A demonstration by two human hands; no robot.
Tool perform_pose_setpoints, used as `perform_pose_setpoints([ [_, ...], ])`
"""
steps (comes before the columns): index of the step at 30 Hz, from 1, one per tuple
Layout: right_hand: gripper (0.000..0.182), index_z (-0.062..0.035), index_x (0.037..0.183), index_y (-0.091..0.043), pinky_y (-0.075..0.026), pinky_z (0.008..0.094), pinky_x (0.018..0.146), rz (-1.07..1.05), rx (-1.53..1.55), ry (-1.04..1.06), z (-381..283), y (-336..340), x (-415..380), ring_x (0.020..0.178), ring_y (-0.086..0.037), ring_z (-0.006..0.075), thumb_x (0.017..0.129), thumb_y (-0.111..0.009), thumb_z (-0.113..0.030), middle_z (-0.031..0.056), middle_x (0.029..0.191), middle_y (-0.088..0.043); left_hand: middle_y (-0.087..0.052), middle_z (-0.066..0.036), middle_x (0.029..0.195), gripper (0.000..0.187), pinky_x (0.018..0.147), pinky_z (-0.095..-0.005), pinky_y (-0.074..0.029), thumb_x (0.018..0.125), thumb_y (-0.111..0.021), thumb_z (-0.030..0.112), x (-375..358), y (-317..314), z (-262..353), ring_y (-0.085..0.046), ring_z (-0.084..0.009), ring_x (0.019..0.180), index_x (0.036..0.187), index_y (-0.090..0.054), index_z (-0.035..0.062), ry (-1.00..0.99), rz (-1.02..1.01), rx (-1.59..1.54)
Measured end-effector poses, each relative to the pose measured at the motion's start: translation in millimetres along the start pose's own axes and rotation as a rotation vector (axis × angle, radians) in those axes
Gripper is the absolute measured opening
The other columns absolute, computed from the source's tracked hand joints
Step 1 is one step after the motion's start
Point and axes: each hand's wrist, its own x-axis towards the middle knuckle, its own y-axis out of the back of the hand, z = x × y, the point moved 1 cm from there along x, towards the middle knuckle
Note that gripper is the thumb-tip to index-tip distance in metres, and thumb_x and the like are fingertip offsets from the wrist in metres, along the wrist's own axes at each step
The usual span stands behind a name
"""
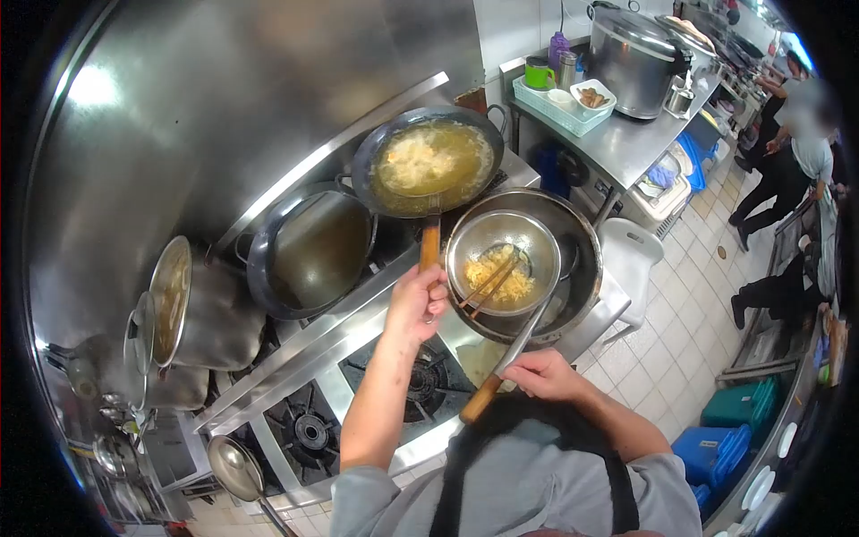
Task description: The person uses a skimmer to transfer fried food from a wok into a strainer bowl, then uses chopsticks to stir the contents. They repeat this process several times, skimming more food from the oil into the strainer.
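Observation:
My left hand (418, 302) is closed around the wooden handle (431, 240) of a cooking tool. Its metal neck reaches over the rim of a wok (365, 170) of bubbling oil, and its head is hidden in the oil. Pale, frothy batter (416, 163) floats there. In my right hand (542, 374) is the long handle, wooden at its end, of a round metal strainer (465, 237). The strainer sits over a large dark pot (586, 268). Golden fried bits (510, 285) lie inside it, with a pair of chopsticks (490, 291) resting across them.
A second wok (322, 246) of darker liquid and a tall stockpot (215, 304) stand to the left. Bare burners (310, 431) lie before me. A big ladle (235, 467) is at lower left. Beyond a white stool (629, 259), people (787, 161) stand along the right aisle.

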Motion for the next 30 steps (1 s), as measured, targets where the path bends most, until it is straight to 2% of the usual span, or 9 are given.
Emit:
perform_pose_setpoints([
  [3, 0.021, -0.0012, 0.102, -0.072, -0.046, 0.0237, 0.055, 0.021, 0.022, -0.012, 0, 0, 0, 0.06, -0.056, 0.0066, 0.098, -0.063, -0.02, -0.001, 0.07, -0.063, -0.055, -0.004, 0.085, 0.015, 0.038, -0.019, -0.03, 0.097, -0.056, 0.006, 0, 3, 8, -0.04, -0.0055, 0.052, 0.108, -0.047, 0.0077, -0.019, 0.039, 0.068],
  [6, 0.021, -0.0018, 0.102, -0.072, -0.046, 0.0235, 0.055, 0.02, 0.058, -0.032, 2, 0, -1, 0.059, -0.056, 0.0062, 0.099, -0.062, -0.02, -0.0012, 0.07, -0.062, -0.053, -0.002, 0.08, 0.01, 0.039, -0.0199, -0.028, 0.094, -0.057, 0.005, 2, -5, 5, -0.038, -0.0049, 0.052, 0.099, -0.049, 0.0076, -0.006, -0.004, 0.155],
  [9, 0.021, -0.0022, 0.103, -0.072, -0.046, 0.023, 0.054, -0.008, 0.066, -0.071, 4, -2, 3, 0.059, -0.056, 0.0056, 0.099, -0.062, -0.02, -0.0012, 0.07, -0.062, -0.053, -0.003, 0.079, 0.01, 0.038, -0.019, -0.028, 0.094, -0.056, 0.004, 1, -5, 4, -0.038, -0.0043, 0.051, 0.101, -0.049, 0.0073, 0.032, -0.058, 0.168],
  [16, 0.021, -0.0022, 0.102, -0.072, -0.046, 0.0226, 0.054, -0.006, 0.055, -0.023, 1, 1, 3, 0.059, -0.057, 0.0052, 0.099, -0.061, -0.02, -0.0009, 0.069, -0.061, -0.054, -0.004, 0.085, 0.014, 0.038, -0.0173, -0.028, 0.1, -0.054, 0.009, -6, 12, 23, -0.038, -0.0042, 0.053, 0.112, -0.047, 0.0074, 0.038, 0.002, 0.029],
  [23, 0.021, -0.0019, 0.102, -0.072, -0.045, 0.0227, 0.054, -0.015, 0.073, -0.078, 5, 2, 6, 0.06, -0.056, 0.0049, 0.099, -0.062, -0.02, -0.0013, 0.069, -0.061, -0.054, -0.004, 0.084, 0.012, 0.039, -0.0164, -0.029, 0.1, -0.053, 0.01, -3, -3, 10, -0.039, -0.0044, 0.054, 0.11, -0.047, 0.0074, 0.068, -0.07, 0.031],
  [30, 0.02, -0.0025, 0.102, -0.072, -0.044, 0.0227, 0.053, 0.003, 0.057, -0.027, 8, 2, 7, 0.059, -0.054, 0.0044, 0.098, -0.062, -0.02, -0.0022, 0.068, -0.06, -0.054, -0.004, 0.085, 0.008, 0.039, -0.0166, -0.03, 0.1, -0.053, 0.01, 2, 5, 16, -0.04, -0.0046, 0.055, 0.107, -0.05, 0.0071, 0.09, -0.094, -0.068],
])
